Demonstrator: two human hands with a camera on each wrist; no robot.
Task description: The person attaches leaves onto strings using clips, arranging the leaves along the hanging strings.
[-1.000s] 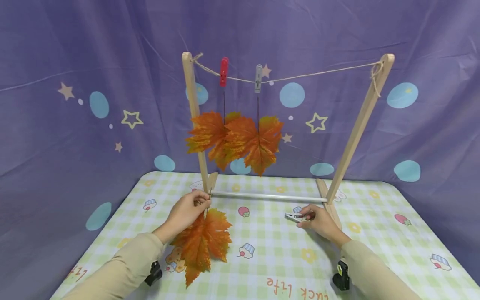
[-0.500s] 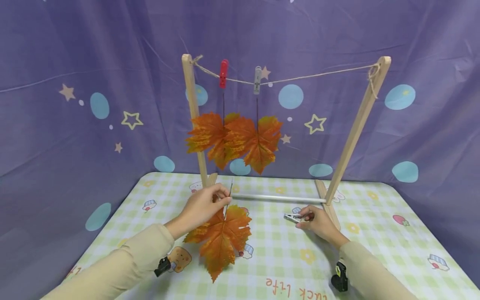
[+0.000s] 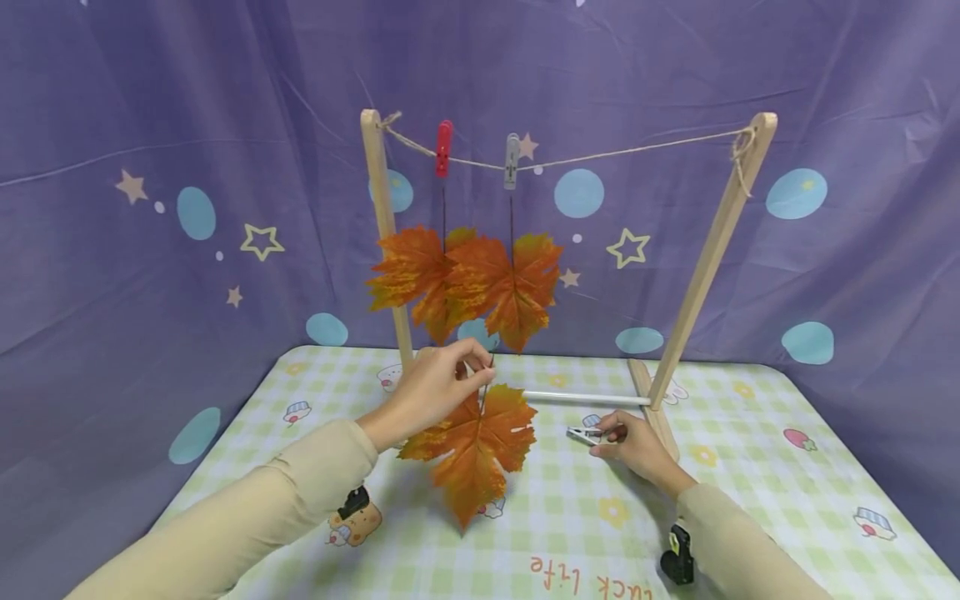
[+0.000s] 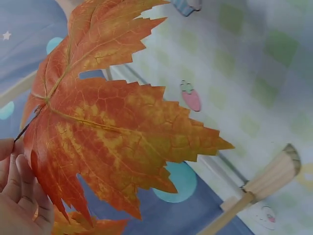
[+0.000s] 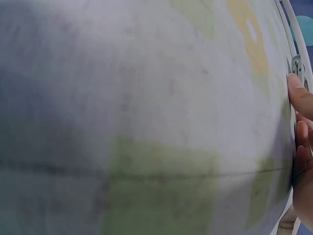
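My left hand (image 3: 442,382) pinches the thin dark stem of an orange artificial maple leaf (image 3: 480,450), which hangs point-down over the table. In the left wrist view that leaf (image 4: 112,122) fills the middle, its stem between thumb and fingers. Low at the right, my right hand (image 3: 633,446) grips a grey clothespin (image 3: 583,434) just over the tabletop. Only part of the right hand (image 5: 303,142) shows in the right wrist view. Two more maple leaves, a left one (image 3: 408,271) and a right one (image 3: 517,287), hang by their stems below a red clothespin (image 3: 444,150) and a grey clothespin (image 3: 512,162).
A twine line (image 3: 622,152) runs between two wooden posts, the left (image 3: 381,183) and the right (image 3: 708,258). A white rod (image 3: 585,398) joins them near the table. A green checked cloth (image 3: 555,500) covers the table, with a purple curtain (image 3: 225,100) behind.
My left hand has carried the maple leaf rightward and up from the left side of the table, below the hanging leaves. The right hand has stayed nearly still with its clothespin.
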